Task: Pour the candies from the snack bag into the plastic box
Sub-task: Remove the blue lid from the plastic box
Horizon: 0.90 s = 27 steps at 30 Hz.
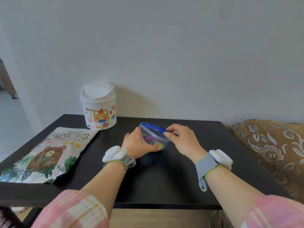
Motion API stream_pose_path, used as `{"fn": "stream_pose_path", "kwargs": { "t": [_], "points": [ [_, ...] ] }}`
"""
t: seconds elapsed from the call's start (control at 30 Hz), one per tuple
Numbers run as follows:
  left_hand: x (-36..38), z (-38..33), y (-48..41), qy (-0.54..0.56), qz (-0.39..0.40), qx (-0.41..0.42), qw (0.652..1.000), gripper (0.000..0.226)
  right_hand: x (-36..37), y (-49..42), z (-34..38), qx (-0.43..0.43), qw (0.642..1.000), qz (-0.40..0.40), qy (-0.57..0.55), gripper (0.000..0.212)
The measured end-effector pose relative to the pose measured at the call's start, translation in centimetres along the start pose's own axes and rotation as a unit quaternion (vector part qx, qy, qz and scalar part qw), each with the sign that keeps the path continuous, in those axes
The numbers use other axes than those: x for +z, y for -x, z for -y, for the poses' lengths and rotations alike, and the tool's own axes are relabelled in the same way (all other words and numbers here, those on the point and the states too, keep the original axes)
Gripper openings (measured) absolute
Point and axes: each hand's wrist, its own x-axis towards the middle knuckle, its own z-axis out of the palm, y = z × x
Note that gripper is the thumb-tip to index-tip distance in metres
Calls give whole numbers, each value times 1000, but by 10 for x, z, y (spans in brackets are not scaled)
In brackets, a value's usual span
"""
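Observation:
A clear plastic box [154, 137] with colourful candies [152, 141] inside stands near the middle of the black table [164, 178]. My left hand [136, 143] wraps around the box's left side. My right hand [182, 137] pinches the tab of the blue-rimmed lid [153, 125], which rests tilted on the box's top. The snack bag [47, 153], white with a brown bear printed on it, lies flat at the table's left, apart from both hands.
A small white bin [98, 107] with a swing lid and bear stickers stands at the back of the table against the wall. A brown patterned sofa [273, 153] borders the table's right side. The table's near edge runs below my forearms.

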Motion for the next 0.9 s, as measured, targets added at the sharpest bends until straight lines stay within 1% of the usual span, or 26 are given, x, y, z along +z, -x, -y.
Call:
{"fn": "stream_pose_path", "kwargs": {
  "t": [0.07,0.13,0.27,0.4,0.5,0.6,0.7,0.77,0.83,0.9],
  "points": [
    [0,-2,2,-3,-3,8,1000,94,1,0,1,-13,999,-35,6,7],
    [1,-2,3,-9,-1,8,1000,92,2,-1,4,-32,996,-80,15,9],
    [4,2,3,-8,3,11,1000,101,-2,-7,9,-65,985,-149,57,13],
    [7,0,3,-9,5,15,1000,106,-5,-8,6,-49,981,-188,31,15],
    [7,2,4,10,1,-9,1000,109,-12,-8,4,-13,973,-230,-12,15],
    [6,4,4,14,6,-9,1000,117,-22,-9,-4,23,972,-232,-14,14],
    [7,4,3,12,29,-26,999,136,-27,-4,-18,59,972,-227,11,11],
    [4,5,4,7,12,-23,1000,142,-27,2,-28,71,973,-217,40,9],
    [0,6,5,-2,-14,13,1000,139,-28,7,-36,77,973,-204,75,9],
    [-4,6,6,-15,-19,60,998,129,-30,10,-41,78,972,-188,115,9]
  ]
}}
